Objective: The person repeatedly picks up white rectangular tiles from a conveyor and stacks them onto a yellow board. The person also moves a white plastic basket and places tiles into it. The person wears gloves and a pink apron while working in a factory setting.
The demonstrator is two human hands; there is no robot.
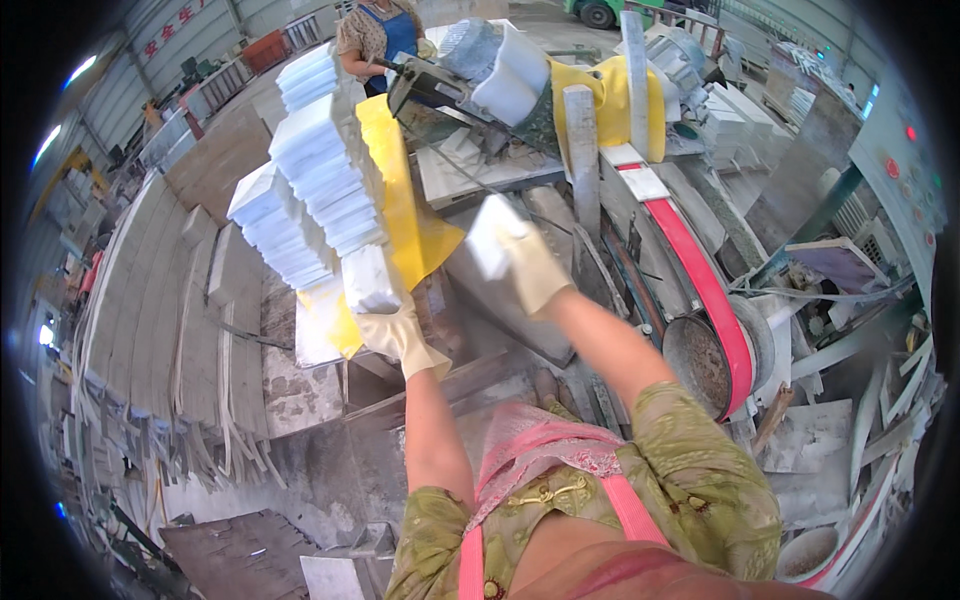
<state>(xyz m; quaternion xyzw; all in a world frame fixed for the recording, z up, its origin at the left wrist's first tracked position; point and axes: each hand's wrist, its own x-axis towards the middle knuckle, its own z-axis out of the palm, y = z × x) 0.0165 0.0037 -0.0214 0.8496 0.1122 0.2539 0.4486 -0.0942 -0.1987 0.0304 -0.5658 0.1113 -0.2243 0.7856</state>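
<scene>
Two gloved hands up. Left hand gripping one white block, fingers wrapped. Right hand raised, fingers pressed together, beside three white stacks.

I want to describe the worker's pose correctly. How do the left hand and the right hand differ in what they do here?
The left hand grips a white block at the foot of the stacked white slabs; the right hand holds nothing and is raised above the grey stone bench. The left hand sits lower and nearer the body, the right hand higher and farther out. Both wear pale work gloves.
</scene>
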